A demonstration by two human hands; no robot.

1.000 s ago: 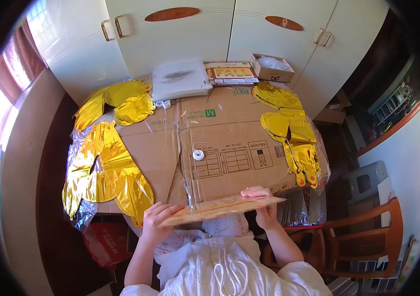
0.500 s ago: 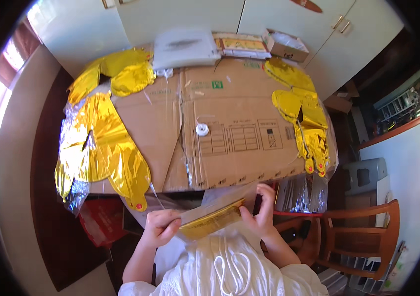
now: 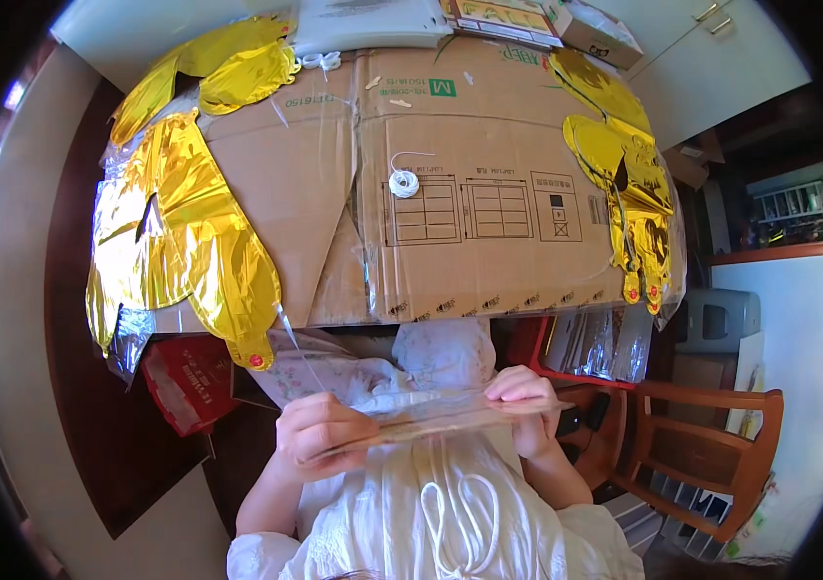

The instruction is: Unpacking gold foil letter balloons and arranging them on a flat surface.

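Observation:
In front of my white top, both hands hold a flat clear plastic packet (image 3: 440, 416), tilted so that it shows nearly edge-on. Its contents look tan or gold but are hard to make out. My left hand (image 3: 320, 432) grips the left end with curled fingers. At the other end, my right hand (image 3: 526, 406) is closed, its fingers over the top edge. Ahead lies flat cardboard (image 3: 286, 232) covering a table. Deflated gold foil balloons (image 3: 175, 213) spread over its left side, and more gold foil balloons (image 3: 624, 159) lie along the right. A small coil of white string (image 3: 403, 184) rests mid-cardboard.
At the far edge are a stack of clear plastic sheets (image 3: 368, 27), flat printed boxes (image 3: 503, 21) and an open small carton (image 3: 597, 34). A red bag (image 3: 184, 387) stands below the table's left. A wooden chair (image 3: 702, 435) is at my right.
The packet has tipped from showing its gold face to nearly edge-on. My right hand's fingers have come down over its top edge. The view has shifted lower, toward my lap.

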